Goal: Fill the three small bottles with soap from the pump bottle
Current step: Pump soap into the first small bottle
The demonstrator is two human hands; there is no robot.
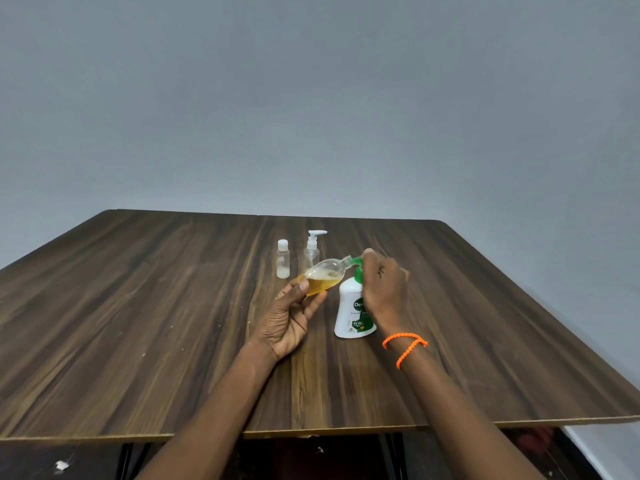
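A white pump bottle (pixel 350 311) with a green pump head stands at the middle of the wooden table (pixel 138 323). My right hand (pixel 382 289) rests on top of its pump. My left hand (pixel 289 317) holds a small clear bottle (pixel 325 275) tilted on its side, its open neck against the green nozzle. Amber soap fills about half of it. Behind stand a small capped bottle (pixel 283 259) with a little white content at the bottom and a small clear pump-top bottle (pixel 312 249).
An orange bead bracelet (pixel 405 344) is on my right wrist. A grey wall rises behind the table. The table's front edge runs below my forearms, with dark floor beneath.
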